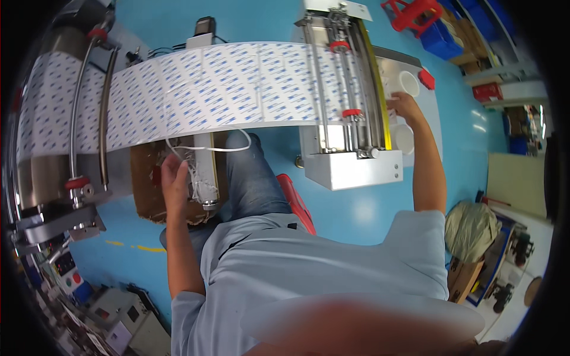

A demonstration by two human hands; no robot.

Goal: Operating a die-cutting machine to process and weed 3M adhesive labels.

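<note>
A wide white sheet (pixel 231 83) printed with small blue marks stretches from the roller stand at left into a metal roller machine (pixel 356 169) at right. A thin white strip (pixel 208 149) loops down from its near edge. My left hand (pixel 174 178) is raised below that edge, over a cardboard box, fingertips closed at the strip. On the machine's far right side, my right hand (pixel 405 105) reaches in with its fingers bent together at the outlet. What they pinch is too small to make out. Two round white pieces (pixel 408 83) lie on either side of that hand.
The cardboard box (pixel 145 196) holds white scraps beside my knee. Metal rods with red collars (pixel 77 183) stand at left. A red stool (pixel 295 202) is by my leg. Another red stool (pixel 412 15) and a blue bin (pixel 440 38) are at the back right.
</note>
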